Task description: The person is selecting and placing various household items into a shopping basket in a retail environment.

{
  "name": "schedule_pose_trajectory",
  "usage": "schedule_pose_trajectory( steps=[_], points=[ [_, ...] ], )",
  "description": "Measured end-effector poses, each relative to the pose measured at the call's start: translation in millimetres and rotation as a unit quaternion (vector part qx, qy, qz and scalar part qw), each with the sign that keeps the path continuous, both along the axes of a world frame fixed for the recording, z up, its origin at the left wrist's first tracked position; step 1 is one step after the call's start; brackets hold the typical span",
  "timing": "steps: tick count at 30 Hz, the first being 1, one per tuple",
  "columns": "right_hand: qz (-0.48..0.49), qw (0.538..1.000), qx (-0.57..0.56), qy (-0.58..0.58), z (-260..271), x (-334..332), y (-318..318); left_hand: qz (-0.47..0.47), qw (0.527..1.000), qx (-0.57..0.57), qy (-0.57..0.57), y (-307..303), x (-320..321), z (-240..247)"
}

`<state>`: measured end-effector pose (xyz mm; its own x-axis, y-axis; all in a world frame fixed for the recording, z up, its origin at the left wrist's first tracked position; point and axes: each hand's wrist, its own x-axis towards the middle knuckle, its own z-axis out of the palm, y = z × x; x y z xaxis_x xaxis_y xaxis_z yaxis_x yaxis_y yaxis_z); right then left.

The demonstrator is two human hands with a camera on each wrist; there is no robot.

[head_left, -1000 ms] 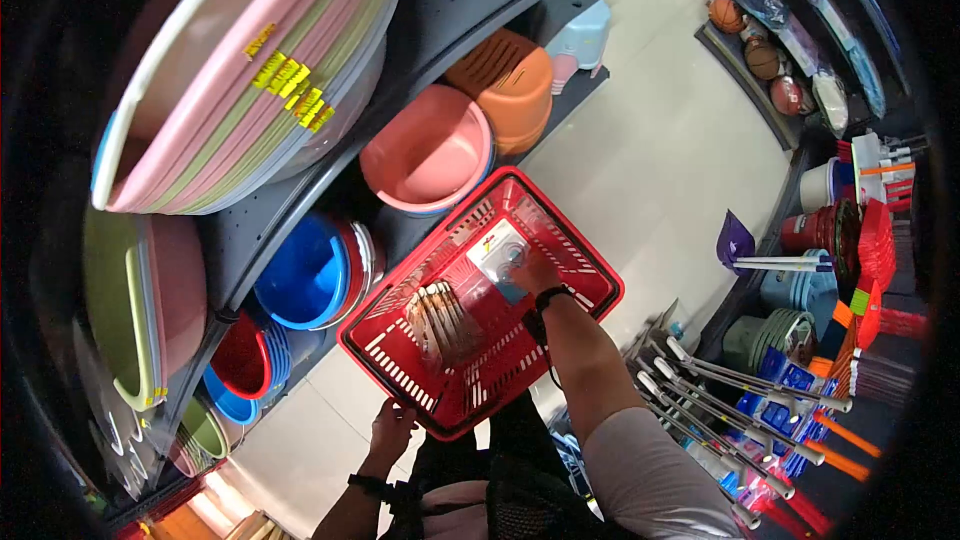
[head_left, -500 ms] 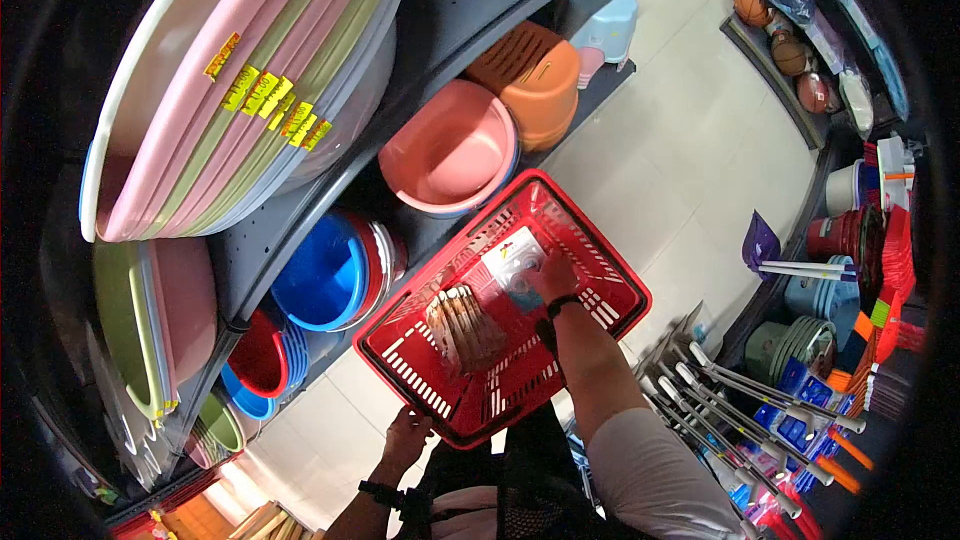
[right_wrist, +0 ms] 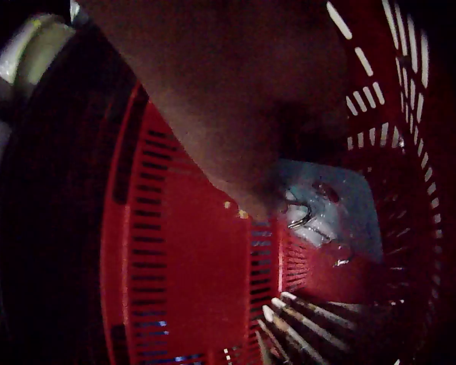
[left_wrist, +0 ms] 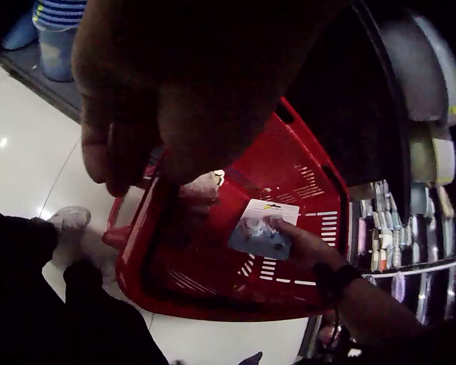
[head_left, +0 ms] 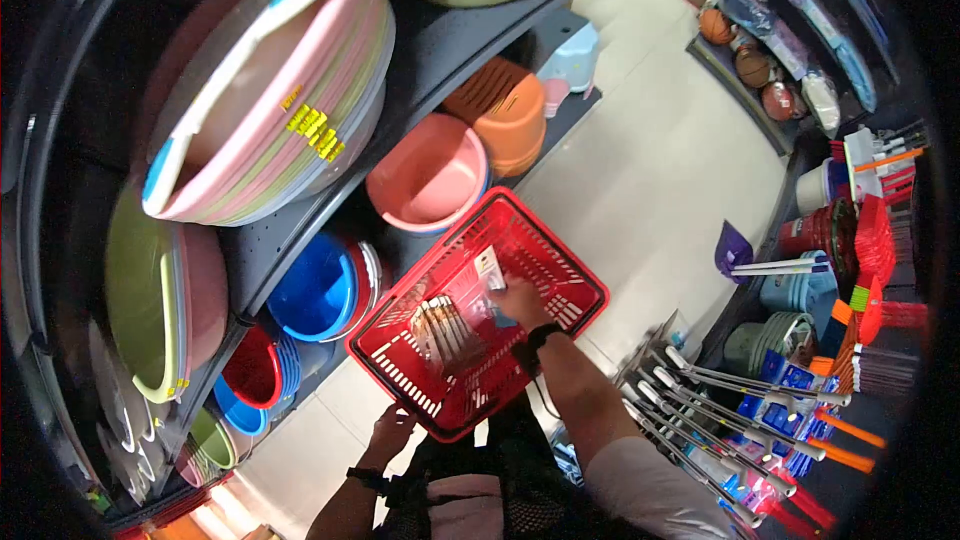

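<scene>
A red plastic shopping basket [head_left: 470, 285] is in front of the body in the head view. My left hand [head_left: 390, 429] grips its near left corner, fingers curled at the rim. Inside the basket my right hand [head_left: 522, 302] pinches a carded pack [head_left: 487, 268] by its front. The left wrist view shows the carded pack [left_wrist: 260, 239] with a white top, hanging slot and blue-grey lower part. Shiny curved metal pieces show in it in the right wrist view. Beside it lies a clear-wrapped bundle [head_left: 445, 332] of several slim brown pieces with pale ends.
To the left, a dark shelf [head_left: 400, 80] holds stacked basins [head_left: 270, 130]. Below stand a pink tub [head_left: 425, 175], a blue bucket [head_left: 315, 290] and orange stools [head_left: 500, 115]. On the right, long-handled tools [head_left: 700, 410] jut toward the aisle floor [head_left: 640, 190].
The carded pack has tilted, so less of its face shows in the head view. My right hand has shifted with it. My left hand stays at the basket's corner.
</scene>
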<state>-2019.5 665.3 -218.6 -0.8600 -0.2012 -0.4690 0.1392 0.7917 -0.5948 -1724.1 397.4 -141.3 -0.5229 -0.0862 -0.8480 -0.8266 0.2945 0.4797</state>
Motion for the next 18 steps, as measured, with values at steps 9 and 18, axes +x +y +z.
schedule_pose_trajectory(
  steps=[9, 18],
  points=[
    [-0.064, 0.974, -0.215, 0.035, 189.7, 114.3, 18.5, -0.097, 0.978, 0.039, 0.18, 0.7, -24.7, 64.9],
    [-0.138, 0.956, -0.252, 0.059, 294.0, 311.2, -20.5, -0.124, 0.919, 0.35, 0.132, -6.2, -27.9, 136.2]
  ],
)
